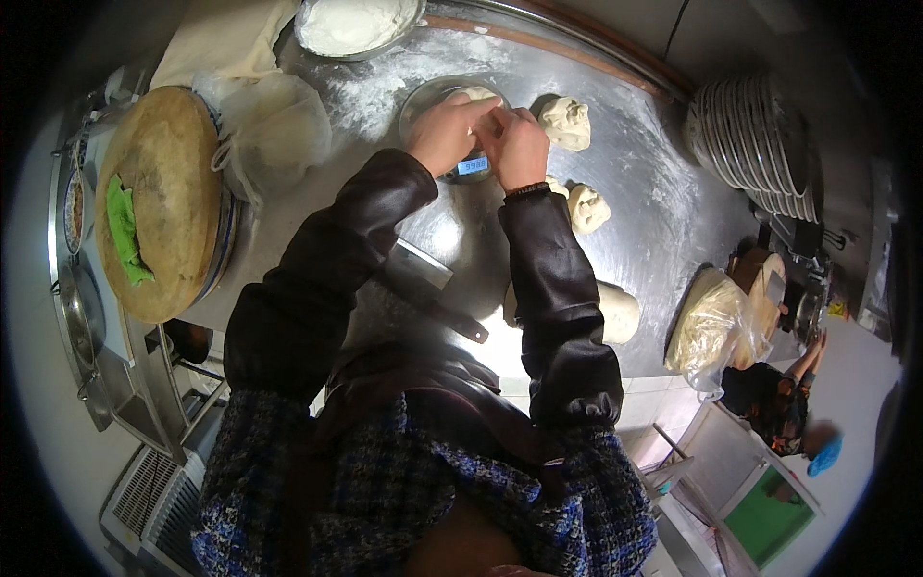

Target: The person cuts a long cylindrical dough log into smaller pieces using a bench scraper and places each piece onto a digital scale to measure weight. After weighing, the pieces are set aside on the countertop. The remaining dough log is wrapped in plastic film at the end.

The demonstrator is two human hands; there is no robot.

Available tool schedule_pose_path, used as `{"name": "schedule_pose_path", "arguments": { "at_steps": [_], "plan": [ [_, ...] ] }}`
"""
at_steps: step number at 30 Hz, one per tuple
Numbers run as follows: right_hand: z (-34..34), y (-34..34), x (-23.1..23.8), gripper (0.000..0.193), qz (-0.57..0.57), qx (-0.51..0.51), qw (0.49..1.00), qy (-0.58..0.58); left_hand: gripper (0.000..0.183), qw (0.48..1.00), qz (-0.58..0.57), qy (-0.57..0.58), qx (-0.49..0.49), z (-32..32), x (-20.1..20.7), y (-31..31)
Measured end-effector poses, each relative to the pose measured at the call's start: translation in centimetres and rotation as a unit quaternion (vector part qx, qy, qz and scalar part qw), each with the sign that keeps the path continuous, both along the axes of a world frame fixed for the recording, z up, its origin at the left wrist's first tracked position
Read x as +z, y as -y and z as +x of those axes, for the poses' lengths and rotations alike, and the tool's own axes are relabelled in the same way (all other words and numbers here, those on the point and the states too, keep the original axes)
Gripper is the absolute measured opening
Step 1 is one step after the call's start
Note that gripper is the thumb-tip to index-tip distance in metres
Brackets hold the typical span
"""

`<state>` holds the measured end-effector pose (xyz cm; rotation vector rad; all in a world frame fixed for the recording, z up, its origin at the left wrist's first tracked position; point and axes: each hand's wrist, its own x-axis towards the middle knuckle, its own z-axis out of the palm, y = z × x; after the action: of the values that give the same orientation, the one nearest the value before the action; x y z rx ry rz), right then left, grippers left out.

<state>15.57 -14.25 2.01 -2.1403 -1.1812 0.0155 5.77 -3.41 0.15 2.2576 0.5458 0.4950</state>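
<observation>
A kitchen scale [473,166] with a lit display and a round metal pan [411,108] stands on the floury steel worktop. A pale lump of dough [478,93] lies in the pan, partly hidden behind my fingers. My left hand [444,133] and my right hand [519,146] meet over it, fingertips pinched together on the dough. Right of the scale sits another dough lump [565,123], and nearer me a further dough piece [588,209] beside one partly covered by my right wrist. A thick dough roll [618,313] lies partly beneath my right forearm. Between my forearms rests a broad-bladed knife [423,264].
At the far left is a bowl of flour [356,27]. A round wooden board [159,216] with a green cloth [125,231] and a plastic bag [274,125] occupy the left. Stacked plates [745,135] and a bagged yellowish mass [716,322] stand right. Another person [769,404] is beyond.
</observation>
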Motion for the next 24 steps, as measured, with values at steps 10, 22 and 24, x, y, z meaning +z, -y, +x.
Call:
{"name": "schedule_pose_path", "arguments": {
  "at_steps": [10, 22, 24],
  "plan": [
    [-0.5, 0.7, -1.2, 0.029, 0.084, -0.112, 0.969, -0.204, 0.034, 0.996, 0.039, -0.066, 0.033, 0.5, 0.9, -0.1],
    [-7.1, 6.7, 0.8, 0.023, 0.113, 0.072, 0.776, -0.617, 0.033, 0.998, 0.031, -0.056, 0.014, 0.4, 0.5, -0.3],
    [-10.8, 8.9, 1.4, 0.022, 0.110, 0.091, 0.745, -0.652, 0.041, 0.999, -0.022, -0.038, -0.027, 0.4, 1.0, -0.6]
  ]
}}
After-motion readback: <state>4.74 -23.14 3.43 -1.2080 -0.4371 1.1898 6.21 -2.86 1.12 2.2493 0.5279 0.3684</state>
